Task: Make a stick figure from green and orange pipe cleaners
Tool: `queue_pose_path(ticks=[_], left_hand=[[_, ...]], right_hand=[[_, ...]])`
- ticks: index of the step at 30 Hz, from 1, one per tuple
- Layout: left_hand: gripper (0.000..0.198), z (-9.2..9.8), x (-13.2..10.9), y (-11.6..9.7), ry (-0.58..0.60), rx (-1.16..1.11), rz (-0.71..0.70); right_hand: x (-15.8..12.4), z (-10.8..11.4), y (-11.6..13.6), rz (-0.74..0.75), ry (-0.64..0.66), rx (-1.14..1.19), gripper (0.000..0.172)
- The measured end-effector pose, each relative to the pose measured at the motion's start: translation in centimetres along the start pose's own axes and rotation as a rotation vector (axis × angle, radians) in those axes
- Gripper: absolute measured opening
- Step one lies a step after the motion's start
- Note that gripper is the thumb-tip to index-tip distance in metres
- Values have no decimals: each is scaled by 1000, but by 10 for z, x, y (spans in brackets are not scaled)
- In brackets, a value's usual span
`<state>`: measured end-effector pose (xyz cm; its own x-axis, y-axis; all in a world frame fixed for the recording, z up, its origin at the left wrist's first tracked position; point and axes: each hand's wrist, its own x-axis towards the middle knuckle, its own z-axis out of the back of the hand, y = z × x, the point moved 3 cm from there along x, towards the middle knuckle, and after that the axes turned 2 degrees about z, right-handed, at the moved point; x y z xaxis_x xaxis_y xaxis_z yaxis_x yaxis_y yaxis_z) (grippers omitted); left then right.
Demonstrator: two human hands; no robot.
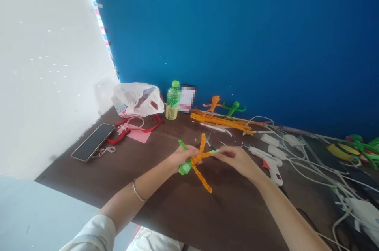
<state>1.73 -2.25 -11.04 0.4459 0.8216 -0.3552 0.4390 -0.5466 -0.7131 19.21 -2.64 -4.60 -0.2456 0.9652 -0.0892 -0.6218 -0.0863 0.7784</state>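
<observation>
Above the dark table, my left hand (182, 156) is closed around the middle of a pipe-cleaner figure (196, 159). It has an orange body and limbs, a pale and bright green head at the lower left, and a green limb sticking up by my fingers. One orange limb points up and another slants down to the right. My right hand (233, 158) pinches the light green tip of the limb that reaches right. The fingertips partly hide that tip. Just behind the figure lie scissors (209, 140), partly covered.
A hot glue gun (271, 164) and tangled white cables (322, 180) lie at the right. Toward the wall are orange pipe cleaners (220, 121), an orange figure (215, 104), a green figure (235, 109) and a bottle (173, 100). A phone (93, 142) and plastic bag (136, 99) are left.
</observation>
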Motion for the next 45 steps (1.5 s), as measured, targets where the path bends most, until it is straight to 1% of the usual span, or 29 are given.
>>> queue_pose_path(ticks=[3, 5, 7, 10, 12, 14, 16, 19, 22, 26, 28, 29, 30, 31, 33, 34, 35, 36, 37, 38, 39, 41, 43, 45], left_hand=[[28, 0, -1, -3, -15, -6, -48], [30, 0, -2, -5, -15, -14, -63], [31, -1, -2, -4, -3, -13, -54], [30, 0, 0, -2, -19, -13, -53], [29, 2, 3, -2, -52, -6, -83], [28, 4, 4, -3, -87, 13, -120], [28, 5, 5, -4, -108, 37, -140], [29, 6, 4, -3, -112, 64, -130], [28, 5, 4, -1, -90, 79, -128], [25, 6, 8, -3, -24, -12, -128], [29, 10, 11, -8, -43, -54, -166], [30, 14, 12, -12, -113, -61, -232], [30, 19, 11, -15, -210, -43, -299], [31, 23, 9, -19, -323, 15, -403], [36, 28, -1, -28, -547, 256, -670], [37, 26, -7, -32, -616, 419, -796], [36, 21, -12, -34, -609, 585, -885], [36, 15, -16, -34, -554, 733, -933], [33, 9, -18, -33, -478, 858, -945], [29, 3, -18, -31, -385, 956, -924], [26, -1, -18, -28, -319, 1016, -892], [20, -6, -16, -24, -254, 1051, -804], [14, -7, -12, -20, -240, 1021, -735], [9, -6, -9, -18, -236, 989, -709]], right_hand=[[2, -3, 0, -58, 120, 70, 30], [2, -11, -2, -68, 147, 118, 31], [3, -19, -3, -60, 135, 160, 33], [2, -25, -5, -18, 34, 196, 34], [1, -28, -4, 33, -13, 236, 32], [-1, -29, -4, 55, -62, 292, 33], [-2, -31, -7, 30, -136, 338, 35], [-1, -35, -11, -18, -235, 417, 34], [2, -43, -12, -28, -258, 546, 33], [3, -50, -14, -53, -306, 646, 31], [2, -51, -16, -59, -343, 675, 30], [1, -51, -18, -63, -369, 692, 30], [0, -51, -20, -70, -397, 710, 30], [0, -50, -22, -79, -424, 728, 30], [-1, -51, -25, -102, -467, 764, 27], [-1, -51, -26, -113, -479, 782, 26], [-1, -52, -27, -122, -487, 798, 25], [-1, -53, -27, -129, -490, 812, 24], [-1, -54, -27, -134, -491, 824, 23], [-1, -55, -27, -137, -487, 836, 23], [-1, -57, -26, -137, -480, 847, 23], [-2, -59, -25, -129, -461, 869, 22], [-2, -62, -23, -118, -441, 887, 22], [-3, -64, -22, -110, -427, 899, 21]])
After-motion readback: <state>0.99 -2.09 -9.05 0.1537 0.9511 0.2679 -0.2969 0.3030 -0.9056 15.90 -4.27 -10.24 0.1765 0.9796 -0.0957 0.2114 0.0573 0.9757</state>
